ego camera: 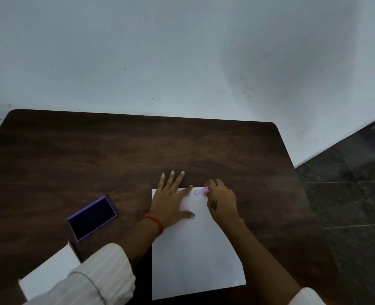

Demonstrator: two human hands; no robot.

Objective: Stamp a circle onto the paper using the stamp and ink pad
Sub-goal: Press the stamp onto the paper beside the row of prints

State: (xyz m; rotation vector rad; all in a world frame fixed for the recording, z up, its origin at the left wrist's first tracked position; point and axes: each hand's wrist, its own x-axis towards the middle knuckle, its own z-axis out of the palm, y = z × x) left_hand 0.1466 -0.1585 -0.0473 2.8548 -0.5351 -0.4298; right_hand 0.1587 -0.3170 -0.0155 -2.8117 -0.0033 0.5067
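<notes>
A white sheet of paper (195, 256) lies on the dark wooden table (116, 155). My left hand (171, 201) rests flat on the paper's far left corner with fingers spread. My right hand (220, 200) grips a small pink stamp (205, 190) and holds it against the paper's far right corner. A purple stamped circle (196, 192) shows just left of the stamp, and another faint print sits partly under my left forefinger. The open purple ink pad (92, 217) lies to the left of the paper.
A white box (48, 271) sits at the table's near left corner, partly under my left sleeve. A pale wall stands behind the table. Dark tiled floor (347, 205) lies beyond the table's right edge.
</notes>
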